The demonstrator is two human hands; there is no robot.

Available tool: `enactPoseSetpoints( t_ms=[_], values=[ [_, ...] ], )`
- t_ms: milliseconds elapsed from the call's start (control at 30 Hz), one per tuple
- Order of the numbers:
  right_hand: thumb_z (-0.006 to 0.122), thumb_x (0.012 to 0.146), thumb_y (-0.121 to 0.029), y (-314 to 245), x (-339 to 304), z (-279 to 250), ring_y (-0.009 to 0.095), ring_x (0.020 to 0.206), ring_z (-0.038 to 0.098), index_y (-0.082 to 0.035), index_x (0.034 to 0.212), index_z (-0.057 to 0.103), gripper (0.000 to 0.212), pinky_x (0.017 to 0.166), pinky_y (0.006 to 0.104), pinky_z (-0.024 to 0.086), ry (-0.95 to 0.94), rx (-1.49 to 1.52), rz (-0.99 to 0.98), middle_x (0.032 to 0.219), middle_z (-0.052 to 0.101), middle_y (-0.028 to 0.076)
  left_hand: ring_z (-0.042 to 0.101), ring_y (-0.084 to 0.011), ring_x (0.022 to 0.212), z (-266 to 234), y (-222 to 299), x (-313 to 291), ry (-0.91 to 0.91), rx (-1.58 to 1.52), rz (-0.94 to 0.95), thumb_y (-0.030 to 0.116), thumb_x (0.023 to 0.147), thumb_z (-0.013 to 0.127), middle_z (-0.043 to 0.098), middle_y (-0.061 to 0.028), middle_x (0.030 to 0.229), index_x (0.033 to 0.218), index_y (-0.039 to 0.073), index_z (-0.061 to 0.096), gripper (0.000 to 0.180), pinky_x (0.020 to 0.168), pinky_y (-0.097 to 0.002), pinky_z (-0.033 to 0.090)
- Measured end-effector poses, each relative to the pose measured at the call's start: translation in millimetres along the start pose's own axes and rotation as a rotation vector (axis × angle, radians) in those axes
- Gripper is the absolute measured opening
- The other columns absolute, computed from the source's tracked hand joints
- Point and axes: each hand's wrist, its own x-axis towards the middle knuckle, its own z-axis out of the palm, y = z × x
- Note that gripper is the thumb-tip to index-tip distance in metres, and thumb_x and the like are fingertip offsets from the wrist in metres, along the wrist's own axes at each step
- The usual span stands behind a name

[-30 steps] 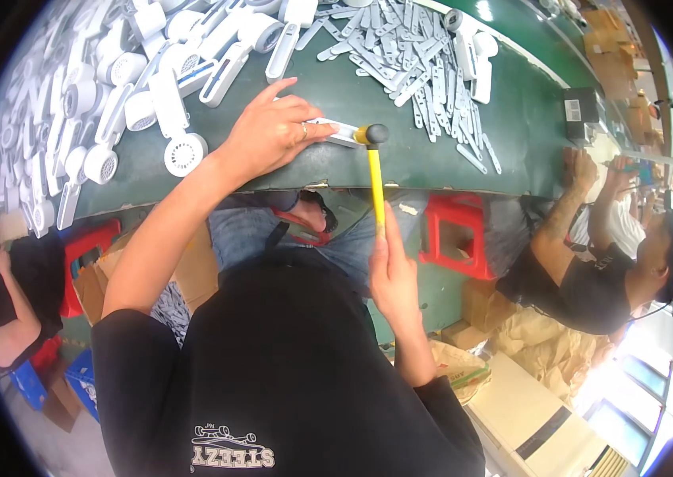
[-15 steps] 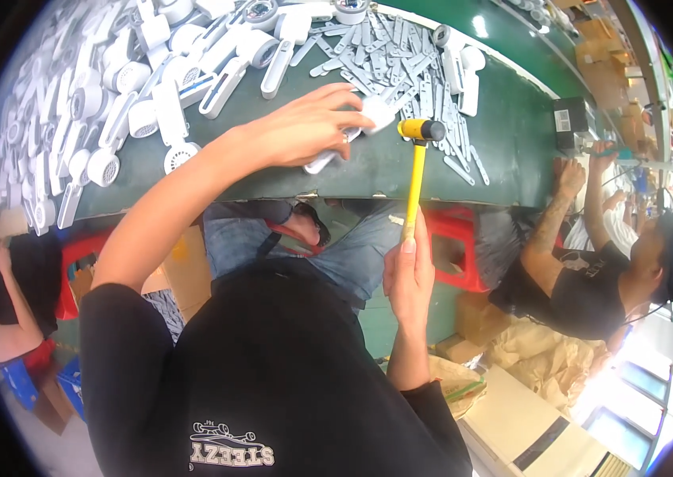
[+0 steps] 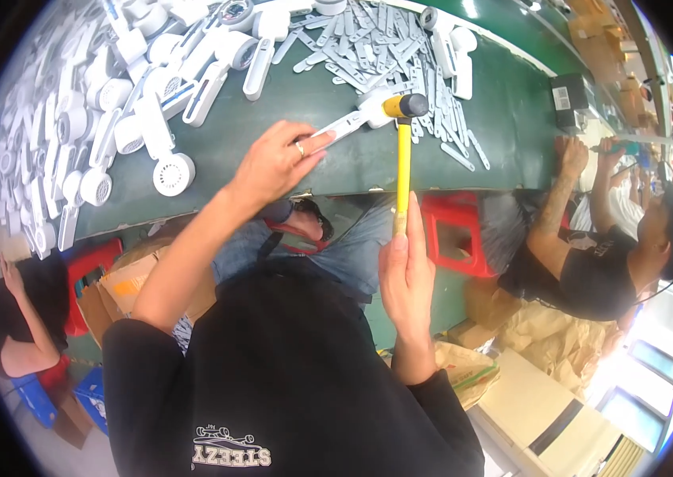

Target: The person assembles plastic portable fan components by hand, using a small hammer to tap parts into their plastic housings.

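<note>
My left hand (image 3: 277,163) is closed on the handle end of a white handheld shower head (image 3: 343,126), which lies slantwise at the table's near side. A strip seems to run along the upper face of its handle. In my right hand (image 3: 408,274) is a mallet (image 3: 404,155) with a yellow handle and a yellow-and-black head. The mallet's head overlaps the far end of the shower head; whether they touch I cannot tell. Just beyond lies a pile of thin grey strips (image 3: 388,48) with small holes.
Many white shower heads (image 3: 106,95) are heaped across the left of the green table (image 3: 273,115). A few more (image 3: 452,56) lie at the far right. A co-worker (image 3: 591,246) sits at the right, another person (image 3: 23,310) at the left. Cardboard boxes (image 3: 551,413) stand behind.
My left hand has shifted left and nearer, from over the shower head to gripping its handle end. The mallet has moved slightly left and away, over the shower head's far end.
</note>
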Motion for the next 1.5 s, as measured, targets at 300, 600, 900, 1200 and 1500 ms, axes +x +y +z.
enactPoseSetpoints(
  t_ms=[300,600,900,1200,1500],
  values=[
    [0.045,0.111,-0.011,-13.0,-2.7,-0.3,0.038,0.076,0.073,-0.007,0.167,0.033,0.057,0.070,0.0360,0.055,0.022,-0.031,-0.092,0.095,0.072,0.025,0.070,-0.0264,0.094,-3.5,10.5,4.0,0.058,0.024,0.027,0.008,0.087,0.082,0.078,-0.0089,0.116,0.126,0.011,0.077,0.040,0.085,-0.0389,0.058],
    [0.047,0.112,-0.013,13.5,8.2,13.2,0.048,0.094,0.074,-0.014,0.167,0.033,0.058,0.079,0.0471,0.059,0.039,-0.159,-0.060,0.113,0.073,0.032,0.070,-0.0268,0.093,-1.3,10.6,3.5,0.036,0.021,0.003,0.009,0.088,0.081,0.078,-0.0091,0.113,0.124,0.011,0.078,0.036,0.083,-0.0372,0.059],
    [0.047,0.112,-0.020,0.5,32.0,11.3,0.051,0.089,0.072,-0.015,0.166,0.037,0.055,0.075,0.0532,0.058,-0.118,-0.401,0.067,0.101,0.073,0.030,0.069,-0.0271,0.092,-3.7,8.8,6.1,0.043,0.019,-0.021,0.008,0.088,0.081,0.078,-0.0086,0.111,0.125,0.012,0.078,0.038,0.084,-0.0381,0.059],
    [0.048,0.111,-0.015,-19.3,15.5,2.5,0.053,0.092,0.071,-0.014,0.166,0.037,0.056,0.078,0.0533,0.058,-0.115,-0.243,-0.047,0.106,0.073,0.031,0.070,-0.0287,0.097,-0.4,8.7,-4.2,0.060,-0.019,-0.071,0.011,0.088,0.083,0.079,-0.0094,0.113,0.137,0.011,0.070,0.051,0.087,-0.0391,0.059],
    [0.047,0.112,-0.019,8.4,-4.8,7.4,0.051,0.090,0.072,-0.014,0.165,0.039,0.054,0.077,0.0527,0.057,-0.107,-0.184,-0.138,0.105,0.072,0.033,0.070,-0.0338,0.111,11.6,17.5,0.2,0.049,-0.290,-0.467,0.017,0.091,0.084,0.080,-0.0088,0.115,0.160,0.009,0.041,0.082,0.096,-0.0427,0.056]
  ],
)
